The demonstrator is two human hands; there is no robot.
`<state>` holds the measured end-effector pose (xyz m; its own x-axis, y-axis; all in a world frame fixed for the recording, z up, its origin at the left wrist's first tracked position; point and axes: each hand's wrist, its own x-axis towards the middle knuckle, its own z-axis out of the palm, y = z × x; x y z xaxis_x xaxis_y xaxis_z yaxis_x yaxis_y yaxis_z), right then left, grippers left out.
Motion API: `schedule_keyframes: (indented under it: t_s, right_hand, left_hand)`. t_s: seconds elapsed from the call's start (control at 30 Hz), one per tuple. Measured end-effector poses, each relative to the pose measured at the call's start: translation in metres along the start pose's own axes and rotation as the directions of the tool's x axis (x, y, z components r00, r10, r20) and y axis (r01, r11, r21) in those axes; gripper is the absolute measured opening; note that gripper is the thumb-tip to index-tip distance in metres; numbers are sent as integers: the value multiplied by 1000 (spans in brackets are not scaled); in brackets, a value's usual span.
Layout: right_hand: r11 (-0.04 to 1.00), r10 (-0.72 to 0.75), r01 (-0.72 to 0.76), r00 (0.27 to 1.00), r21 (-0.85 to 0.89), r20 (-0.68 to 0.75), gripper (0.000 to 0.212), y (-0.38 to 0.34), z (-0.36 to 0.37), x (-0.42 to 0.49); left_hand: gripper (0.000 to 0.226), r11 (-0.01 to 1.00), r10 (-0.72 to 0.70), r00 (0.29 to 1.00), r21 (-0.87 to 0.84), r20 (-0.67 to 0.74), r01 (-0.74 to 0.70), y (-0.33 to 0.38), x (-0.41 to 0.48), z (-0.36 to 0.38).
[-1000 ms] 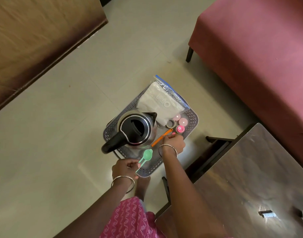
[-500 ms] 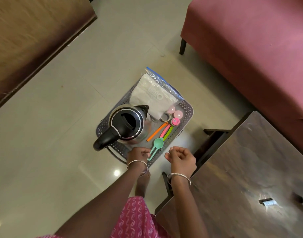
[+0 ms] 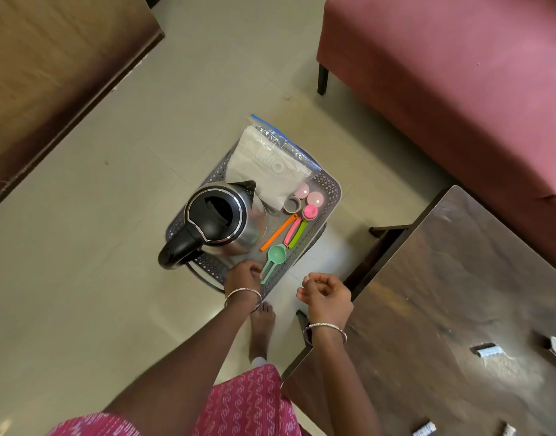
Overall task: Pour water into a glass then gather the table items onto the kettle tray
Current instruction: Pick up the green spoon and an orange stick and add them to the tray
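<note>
A grey perforated tray (image 3: 331, 184) sits on the floor. It carries a steel kettle (image 3: 220, 215) with a black lid and handle, a zip bag (image 3: 267, 165) of white items, small pink lids (image 3: 310, 211), a tape roll (image 3: 292, 205), an orange clip (image 3: 278, 232), a pink clip (image 3: 292, 231) and a green spoon (image 3: 276, 253). My left hand (image 3: 243, 275) rests at the tray's near rim beside the spoon's handle, its fingers hidden under the hand. Just right of the tray, my right hand (image 3: 325, 292) hovers loosely curled and holds nothing.
A dark wooden table (image 3: 443, 309) stands at the right with small wrappers on it. A pink sofa (image 3: 459, 73) fills the upper right and a wooden cabinet (image 3: 50, 73) the upper left. My bare foot (image 3: 262, 328) stands just in front of the tray.
The green spoon went from my left hand onto the tray. My right hand left the clips and drew back to the right. Since half a second ago, little has moved.
</note>
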<state>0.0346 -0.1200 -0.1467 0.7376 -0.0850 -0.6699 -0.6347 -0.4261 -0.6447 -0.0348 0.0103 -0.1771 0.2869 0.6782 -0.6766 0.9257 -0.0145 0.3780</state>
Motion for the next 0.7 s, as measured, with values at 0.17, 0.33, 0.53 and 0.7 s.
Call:
schedule_keyframes:
  t_s: [0.17, 0.33, 0.53, 0.7]
  right_hand:
    - [999, -16, 17, 1000, -31, 12, 7, 5, -13, -13]
    - [998, -57, 58, 998, -16, 23, 11, 6, -35, -37]
    - [994, -113, 113, 994, 12, 0, 14, 11, -79, -84]
    - [979, -206, 206, 978, -1, -36, 14, 28, -133, -125]
  left_hand:
    - [25, 998, 55, 998, -21, -42, -56, -1, -14, -11]
    - [22, 986, 154, 978, -44, -139, -161, 4, -52, -24]
    - [14, 929, 356, 909, -28, -216, -370, -2, -136, -25]
    - [13, 891, 429, 876, -54, -221, -451, -14, -210, -17]
